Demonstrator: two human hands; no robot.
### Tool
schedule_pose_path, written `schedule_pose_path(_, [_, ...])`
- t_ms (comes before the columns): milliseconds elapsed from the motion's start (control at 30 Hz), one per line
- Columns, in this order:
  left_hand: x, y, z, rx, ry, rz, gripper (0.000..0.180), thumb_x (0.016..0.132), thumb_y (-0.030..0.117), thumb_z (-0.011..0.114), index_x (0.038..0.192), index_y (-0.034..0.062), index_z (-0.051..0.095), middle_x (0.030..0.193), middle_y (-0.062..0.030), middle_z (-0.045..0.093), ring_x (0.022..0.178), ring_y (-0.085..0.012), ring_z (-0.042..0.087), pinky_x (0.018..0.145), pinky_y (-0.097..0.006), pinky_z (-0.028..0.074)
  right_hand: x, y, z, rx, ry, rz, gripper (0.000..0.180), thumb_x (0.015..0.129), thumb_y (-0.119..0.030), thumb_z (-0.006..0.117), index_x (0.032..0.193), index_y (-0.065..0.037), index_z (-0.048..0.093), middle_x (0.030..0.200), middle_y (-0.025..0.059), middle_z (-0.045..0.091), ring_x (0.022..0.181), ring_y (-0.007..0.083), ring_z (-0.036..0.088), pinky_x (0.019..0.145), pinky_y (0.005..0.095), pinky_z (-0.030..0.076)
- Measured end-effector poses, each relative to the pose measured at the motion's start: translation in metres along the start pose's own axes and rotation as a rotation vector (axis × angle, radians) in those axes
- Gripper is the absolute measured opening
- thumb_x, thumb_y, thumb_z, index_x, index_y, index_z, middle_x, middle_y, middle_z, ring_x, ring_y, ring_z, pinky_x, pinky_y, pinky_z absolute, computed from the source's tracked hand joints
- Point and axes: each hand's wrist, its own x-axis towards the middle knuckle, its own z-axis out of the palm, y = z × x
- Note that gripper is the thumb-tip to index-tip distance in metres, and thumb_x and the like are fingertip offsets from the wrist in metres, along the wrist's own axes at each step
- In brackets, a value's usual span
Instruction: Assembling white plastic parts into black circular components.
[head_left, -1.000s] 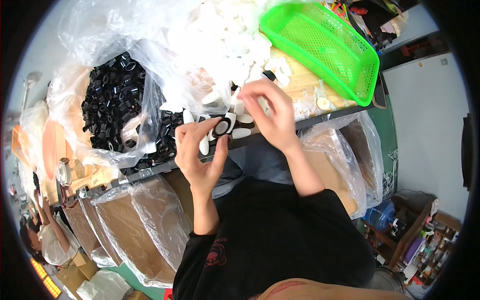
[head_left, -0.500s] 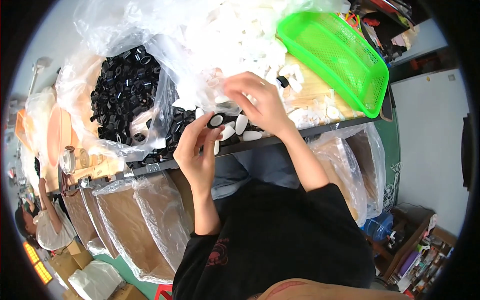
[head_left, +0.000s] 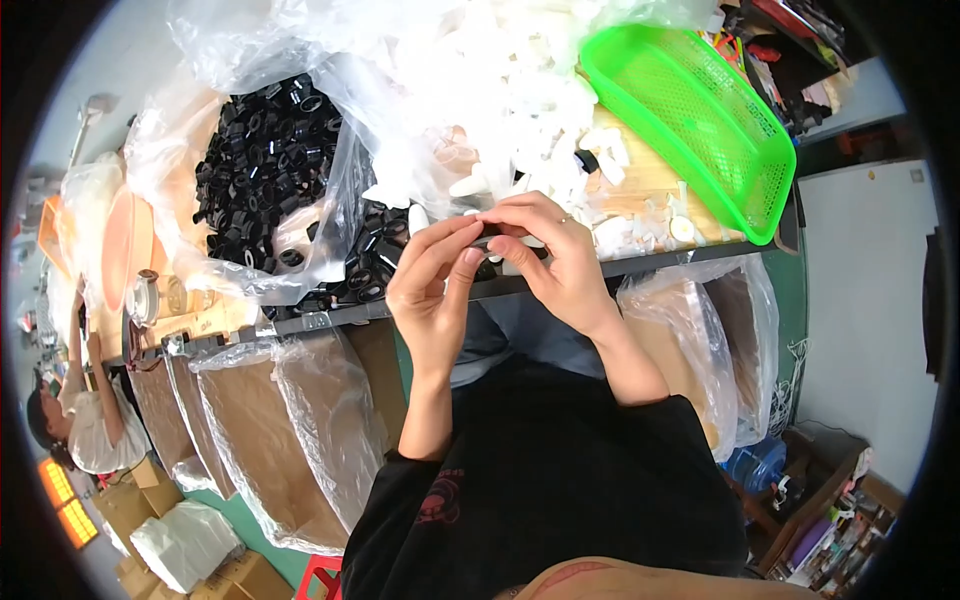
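Above the table's near edge, my left hand (head_left: 430, 285) and my right hand (head_left: 555, 260) meet fingertip to fingertip. Pinched between them is a small black ring (head_left: 488, 239), mostly covered by my fingers. Whether a second piece is held against it, I cannot tell. Just beyond my left fingers stands a white rounded piece (head_left: 417, 218). Loose black rings (head_left: 370, 265) lie left of my left hand, beside a clear plastic bag (head_left: 345, 200) full of black rings (head_left: 265, 165). Past my fingers spreads a heap of white plastic pieces (head_left: 540, 110), partly under clear film.
At the back right a green perforated basket (head_left: 672, 142) sits on the wooden tabletop. An orange bowl (head_left: 125, 250) and a small metal-and-glass object (head_left: 145, 297) are at the left. Lined plastic bags (head_left: 290, 430) hang below the table edge. Another person (head_left: 95, 420) works at far left.
My right hand has come back from the white heap to my left hand. The black ring with its white centre, plain to see before in my left fingers, is now largely hidden between both hands.
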Motion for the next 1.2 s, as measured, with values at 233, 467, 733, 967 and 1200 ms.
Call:
schedule_pose_path(233, [-0.005,-0.007,0.002,0.004,0.072,0.032,0.014,0.087,-0.005,0.063,0.101,-0.0043,0.067,0.106,-0.0123,0.065,0.088,-0.0135,0.063,0.072,-0.022,0.051,-0.006,0.004,0.016,-0.088,0.060,-0.076,0.019,0.086,0.003,0.065,0.105,0.000,0.063,0.101,0.0124,0.061,0.083,0.0244,0.066,0.073,0.0297,0.054])
schedule_pose_path(467, [0.029,-0.006,-0.013,0.324,-0.112,0.021,0.017,0.084,-0.002,0.065,0.101,-0.0013,0.067,0.086,-0.0105,0.069,0.076,-0.0163,0.066,0.066,-0.028,0.051,-0.007,0.021,-0.006,-0.323,0.174,-0.128,0.011,0.091,-0.002,0.058,0.102,0.000,0.059,0.098,0.0126,0.061,0.082,0.0248,0.061,0.073,0.0302,0.050])
schedule_pose_path(733, [0.092,-0.095,-0.157,1.133,0.058,0.087,0.025,0.079,0.000,0.065,0.104,0.0025,0.067,0.102,-0.0155,0.060,0.086,-0.0330,0.060,0.075,-0.037,0.050,0.014,0.032,-0.121,-0.993,0.765,-0.090,0.024,0.090,-0.003,0.059,0.114,-0.004,0.062,0.119,0.0144,0.059,0.106,0.0276,0.058,0.082,0.0334,0.051])
schedule_pose_path(967, [0.095,-0.087,-0.146,1.081,0.058,0.096,0.006,0.081,0.001,0.067,0.084,-0.0018,0.062,0.079,-0.0142,0.061,0.068,-0.0295,0.062,0.061,-0.038,0.049,0.000,0.064,-0.109,-0.734,0.399,-0.019,0.016,0.089,-0.004,0.059,0.104,-0.004,0.065,0.107,0.0121,0.064,0.094,0.0256,0.063,0.076,0.0315,0.052])
schedule_pose_path(1200, [0.101,-0.093,-0.151,1.029,0.132,0.035,0.015,0.078,0.007,0.073,0.091,0.0014,0.067,0.080,-0.0105,0.065,0.063,-0.0208,0.061,0.059,-0.033,0.049,0.011,0.096,-0.101,-0.749,0.347,0.078,0.010,0.089,-0.003,0.057,0.095,-0.002,0.064,0.086,0.0148,0.064,0.073,0.0284,0.062,0.066,0.0355,0.047])
